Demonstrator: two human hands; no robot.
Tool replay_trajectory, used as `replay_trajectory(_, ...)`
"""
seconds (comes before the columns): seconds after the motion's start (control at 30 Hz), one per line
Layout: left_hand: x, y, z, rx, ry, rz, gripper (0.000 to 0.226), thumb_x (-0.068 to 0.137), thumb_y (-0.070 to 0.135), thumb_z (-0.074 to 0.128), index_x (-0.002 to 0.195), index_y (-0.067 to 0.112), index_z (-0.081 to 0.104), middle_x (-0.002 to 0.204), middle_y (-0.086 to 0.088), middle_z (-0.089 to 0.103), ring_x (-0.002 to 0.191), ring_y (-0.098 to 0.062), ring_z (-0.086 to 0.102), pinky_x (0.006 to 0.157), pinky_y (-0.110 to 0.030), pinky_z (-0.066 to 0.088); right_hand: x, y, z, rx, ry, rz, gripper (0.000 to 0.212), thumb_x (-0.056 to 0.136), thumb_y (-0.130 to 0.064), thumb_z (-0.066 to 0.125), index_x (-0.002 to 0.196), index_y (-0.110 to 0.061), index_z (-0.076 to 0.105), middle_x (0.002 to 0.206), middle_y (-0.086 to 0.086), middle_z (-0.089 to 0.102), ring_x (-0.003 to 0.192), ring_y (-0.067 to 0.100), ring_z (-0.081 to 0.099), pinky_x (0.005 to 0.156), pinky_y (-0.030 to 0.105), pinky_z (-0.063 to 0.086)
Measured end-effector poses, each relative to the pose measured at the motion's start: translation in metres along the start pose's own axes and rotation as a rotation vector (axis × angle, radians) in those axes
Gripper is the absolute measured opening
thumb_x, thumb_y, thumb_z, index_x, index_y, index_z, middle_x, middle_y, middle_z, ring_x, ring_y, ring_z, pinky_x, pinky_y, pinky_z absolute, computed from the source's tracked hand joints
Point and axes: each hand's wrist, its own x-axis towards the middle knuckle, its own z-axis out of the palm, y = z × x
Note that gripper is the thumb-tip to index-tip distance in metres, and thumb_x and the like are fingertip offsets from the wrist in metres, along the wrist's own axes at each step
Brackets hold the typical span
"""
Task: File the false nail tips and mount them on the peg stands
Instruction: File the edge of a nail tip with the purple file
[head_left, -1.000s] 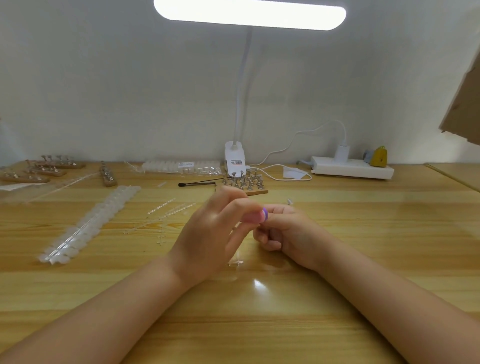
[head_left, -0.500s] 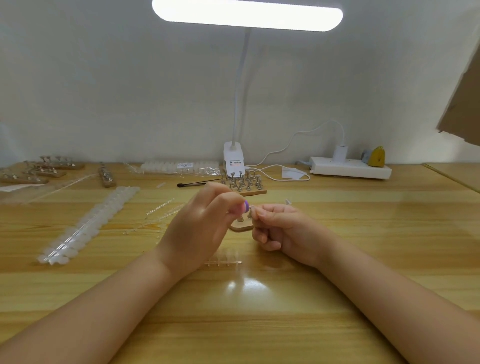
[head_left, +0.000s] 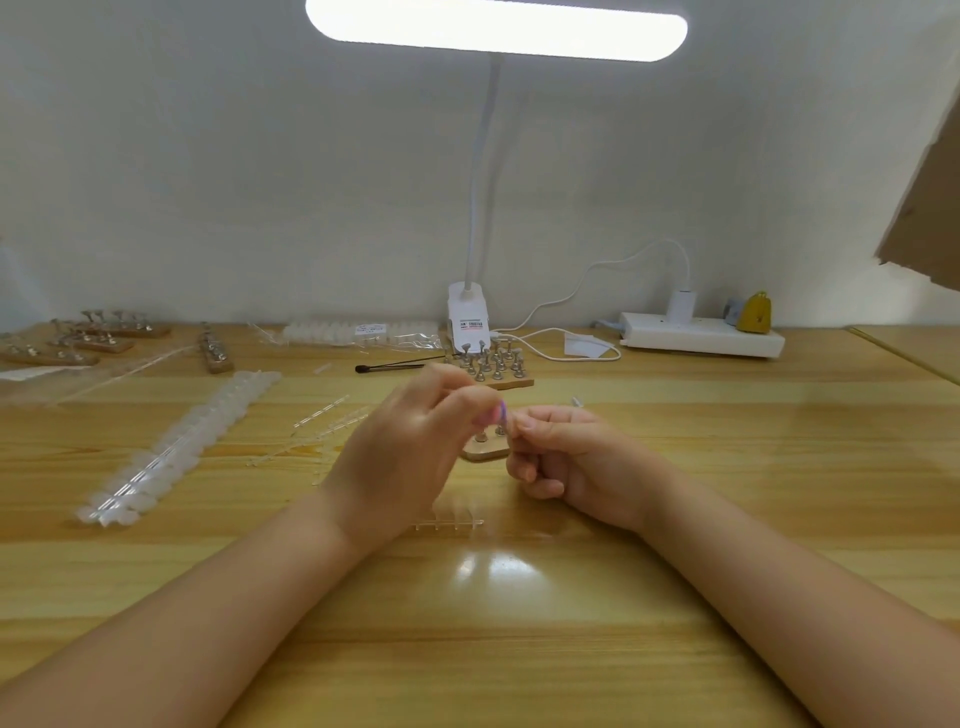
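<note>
Both hands meet above the wooden desk (head_left: 675, 467), fingertips almost touching. The left hand (head_left: 410, 457) has its fingers curled, pinching a small purple file (head_left: 500, 413); the right hand (head_left: 566, 457), also curled, pinches something too small to make out. Just behind them stands a small wooden peg stand (head_left: 485, 449) showing two metal pegs. A clear strip of false nail tips (head_left: 452, 519) lies beneath the left hand.

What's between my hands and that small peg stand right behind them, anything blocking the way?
Nothing visible blocks it. The small peg stand sits on the table directly behind the gap between the left hand and the right hand, its pegs showing just past the fingertips. What the fingers pinch is too small to tell.
</note>
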Motion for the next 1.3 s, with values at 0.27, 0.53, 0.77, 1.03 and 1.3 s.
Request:
replay_trajectory(0.27, -0.007, -0.001, 0.007, 0.073, -0.040, 0.020, 0.029, 0.091, 0.057, 0.048, 0.106, 0.034, 0.059, 0.111, 0.013, 0.059, 0.103, -0.002, 0.056, 0.087, -0.035, 0.048, 0.000, 0.001, 0.000, 0.014, -0.001, -0.006, 0.011, 0.086, -0.019, 0.054, 0.086, -0.011, 0.061, 0.071, -0.002, 0.048, 0.061, 0.010, 0.047, 0.045, 0.016, 0.032)
replay_trajectory(0.53, -0.004, 0.001, 0.005, -0.054, -0.021, 0.018, 0.023, 0.094, 0.019, 0.056, 0.117, 0.019, 0.053, 0.111, -0.009, 0.059, 0.094, -0.023, 0.061, 0.075, -0.037, 0.055, -0.001, 0.000, 0.005, -0.012, 0.001, -0.029, 0.021, 0.087, -0.019, 0.053, 0.074, -0.022, 0.070, 0.067, -0.007, 0.052, 0.061, 0.009, 0.046, 0.046, 0.016, 0.031)
replay_trajectory(0.77, 0.000, 0.001, 0.004, -0.152, 0.067, -0.047, 0.024, 0.093, 0.018, 0.057, 0.115, 0.011, 0.052, 0.106, -0.007, 0.061, 0.091, -0.013, 0.063, 0.075, -0.033, 0.056, -0.001, -0.001, 0.006, -0.030, -0.015, -0.036, 0.025, 0.088, -0.020, 0.053, 0.073, -0.026, 0.071, 0.068, -0.010, 0.058, 0.061, 0.009, 0.046, 0.047, 0.015, 0.033)
replay_trajectory(1.03, -0.001, 0.001, 0.000, -0.129, 0.076, -0.069, 0.023, 0.092, 0.016, 0.059, 0.115, 0.015, 0.053, 0.105, -0.008, 0.063, 0.087, -0.021, 0.065, 0.070, -0.040, 0.057, -0.001, 0.000, 0.005, -0.005, 0.026, -0.024, 0.012, 0.090, -0.015, 0.056, 0.082, -0.014, 0.064, 0.066, -0.009, 0.058, 0.060, 0.010, 0.045, 0.045, 0.016, 0.032)
replay_trajectory(1.3, -0.003, -0.002, 0.001, -0.110, 0.017, -0.119, 0.030, 0.087, 0.001, 0.062, 0.118, 0.000, 0.061, 0.108, -0.011, 0.065, 0.094, -0.018, 0.066, 0.083, -0.026, 0.054, -0.001, 0.000, 0.005, -0.007, 0.054, -0.017, 0.010, 0.088, -0.015, 0.052, 0.085, -0.010, 0.060, 0.065, -0.008, 0.057, 0.059, 0.009, 0.044, 0.045, 0.016, 0.031)
